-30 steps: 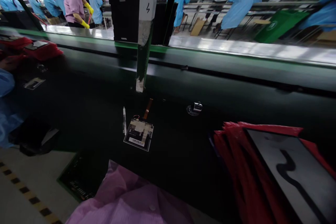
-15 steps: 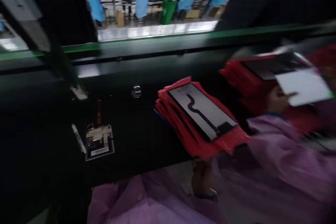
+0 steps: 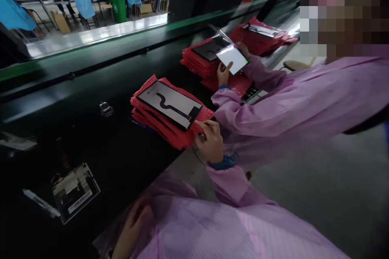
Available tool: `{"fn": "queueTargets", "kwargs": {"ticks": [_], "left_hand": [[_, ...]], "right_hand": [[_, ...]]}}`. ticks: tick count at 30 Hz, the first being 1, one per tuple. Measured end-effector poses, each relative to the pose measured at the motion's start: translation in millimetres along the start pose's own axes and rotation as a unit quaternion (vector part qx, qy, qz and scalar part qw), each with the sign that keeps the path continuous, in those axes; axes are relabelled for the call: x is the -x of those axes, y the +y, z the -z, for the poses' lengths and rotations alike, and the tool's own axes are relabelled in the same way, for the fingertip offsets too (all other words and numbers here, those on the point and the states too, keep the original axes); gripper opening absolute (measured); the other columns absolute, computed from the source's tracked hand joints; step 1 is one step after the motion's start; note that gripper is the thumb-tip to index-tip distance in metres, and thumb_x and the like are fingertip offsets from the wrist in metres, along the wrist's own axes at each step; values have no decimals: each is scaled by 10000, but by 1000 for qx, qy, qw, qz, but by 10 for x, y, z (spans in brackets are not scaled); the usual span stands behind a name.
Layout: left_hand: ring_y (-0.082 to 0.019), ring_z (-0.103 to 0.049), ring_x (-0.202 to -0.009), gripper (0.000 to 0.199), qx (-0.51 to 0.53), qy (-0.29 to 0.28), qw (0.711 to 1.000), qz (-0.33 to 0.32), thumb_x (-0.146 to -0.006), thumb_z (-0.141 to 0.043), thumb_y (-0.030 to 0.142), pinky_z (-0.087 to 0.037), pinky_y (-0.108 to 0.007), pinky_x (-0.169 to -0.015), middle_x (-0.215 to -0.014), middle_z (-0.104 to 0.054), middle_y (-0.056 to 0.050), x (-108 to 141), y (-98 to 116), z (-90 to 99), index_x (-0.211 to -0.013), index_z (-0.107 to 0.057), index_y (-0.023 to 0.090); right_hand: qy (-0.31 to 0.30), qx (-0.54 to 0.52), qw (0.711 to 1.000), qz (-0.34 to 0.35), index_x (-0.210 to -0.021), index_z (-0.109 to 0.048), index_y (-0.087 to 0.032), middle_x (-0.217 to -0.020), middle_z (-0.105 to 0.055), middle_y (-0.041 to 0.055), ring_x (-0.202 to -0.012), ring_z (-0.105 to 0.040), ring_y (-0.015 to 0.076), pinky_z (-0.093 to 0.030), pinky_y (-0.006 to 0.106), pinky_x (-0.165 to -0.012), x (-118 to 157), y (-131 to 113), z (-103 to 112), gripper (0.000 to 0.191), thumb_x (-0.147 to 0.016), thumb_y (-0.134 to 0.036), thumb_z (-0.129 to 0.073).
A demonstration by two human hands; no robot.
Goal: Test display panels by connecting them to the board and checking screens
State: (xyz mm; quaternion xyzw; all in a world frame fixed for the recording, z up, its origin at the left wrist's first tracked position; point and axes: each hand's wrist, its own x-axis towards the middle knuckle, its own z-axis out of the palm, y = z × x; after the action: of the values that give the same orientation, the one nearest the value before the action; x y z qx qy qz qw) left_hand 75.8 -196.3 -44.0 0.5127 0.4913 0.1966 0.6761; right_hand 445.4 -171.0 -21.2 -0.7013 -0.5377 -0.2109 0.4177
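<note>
My right hand (image 3: 210,142) is at the near right corner of a stack of red bubble-wrap bags (image 3: 179,139), its fingers bent and its thumb and forefinger apart beside the wrap. On top of the stack lies a flat panel (image 3: 174,109) with a grey-white back, black edges and a curved black flex cable (image 3: 170,106). Low in the picture, my left hand (image 3: 133,226) is near my body below the table edge, dark and blurred; whether it holds anything is unclear. A small opened device (image 3: 75,192) with a label lies left on the dark table, beside a white pen-like tool (image 3: 41,203).
A person's hand (image 3: 223,75) holds a white panel (image 3: 232,59) by another red stack (image 3: 200,64). A further red stack (image 3: 261,44) is behind. A small clear-and-metal item (image 3: 105,108) lies mid-table. That person's pink sleeve (image 3: 273,109) is close on my right.
The view has swung right, so the table items appear further left. My right hand has risen from below the table edge to the stack's corner. My left hand has come into view.
</note>
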Motion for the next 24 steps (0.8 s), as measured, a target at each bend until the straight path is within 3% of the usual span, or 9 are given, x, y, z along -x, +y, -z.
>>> {"fn": "queueTargets", "kwargs": {"ticks": [3,7,12,16,18,21,24], "left_hand": [[-345,-585,-1300,432,3,-54,998,-18,-851,-664,636,-409,-483,-1178,-1302,-694,-45,9,176,-30,-1185,-744,374],[-324,-642,-1224,461,88,-101,989,-62,-887,-656,606,-457,-466,-1130,-1257,-712,-106,-118,554,-205,-1199,-733,276],[-310,-639,-1232,675,295,-36,953,-64,-789,-762,637,-515,-454,-1044,-1300,-682,-153,-536,962,-611,-1284,-627,198],[-314,-702,-1082,625,368,-38,928,-35,-672,-848,603,-564,-420,-942,-1105,-750,-125,-752,1130,-801,-1083,-693,158],[-302,-718,-1027,540,377,-4,925,-39,-657,-869,542,-570,-388,-914,-996,-765,-101,-724,1135,-795,-995,-715,150],[-291,-729,-973,523,373,61,925,-29,-643,-887,488,-572,-371,-879,-951,-769,-88,-544,1058,-658,-1001,-728,143],[-294,-725,-980,592,344,139,929,-19,-638,-887,502,-569,-376,-878,-1002,-773,-92,-314,931,-398,-1083,-731,144]], "right_hand": [[-6,-7,1000,16,-1152,-708,-238,-1064,-636,97,-966,-648,232,-576,370,-810,-45,29,-8,318,-922,-168,-500],[-1,-35,997,70,-1096,-731,-238,-1014,-670,73,-930,-660,205,-579,342,-815,-29,-86,48,380,-878,-72,-468],[-33,-104,981,162,-1094,-739,-271,-924,-692,31,-814,-673,146,-577,259,-728,130,-650,148,395,-875,-27,-519],[-64,-220,952,204,-1177,-705,-251,-845,-672,30,-680,-619,123,-540,234,-602,318,-1083,248,361,-916,-51,-555],[-93,-278,932,212,-1179,-691,-212,-840,-664,44,-649,-592,121,-516,233,-560,375,-1216,297,319,-941,-66,-538],[-169,-352,897,205,-1160,-676,-191,-884,-667,63,-720,-628,130,-539,244,-617,358,-1341,367,271,-984,-105,-488],[-300,-465,813,181,-1174,-661,-184,-947,-668,80,-836,-659,126,-558,227,-698,197,-1415,435,248,-1036,-193,-456]]}}
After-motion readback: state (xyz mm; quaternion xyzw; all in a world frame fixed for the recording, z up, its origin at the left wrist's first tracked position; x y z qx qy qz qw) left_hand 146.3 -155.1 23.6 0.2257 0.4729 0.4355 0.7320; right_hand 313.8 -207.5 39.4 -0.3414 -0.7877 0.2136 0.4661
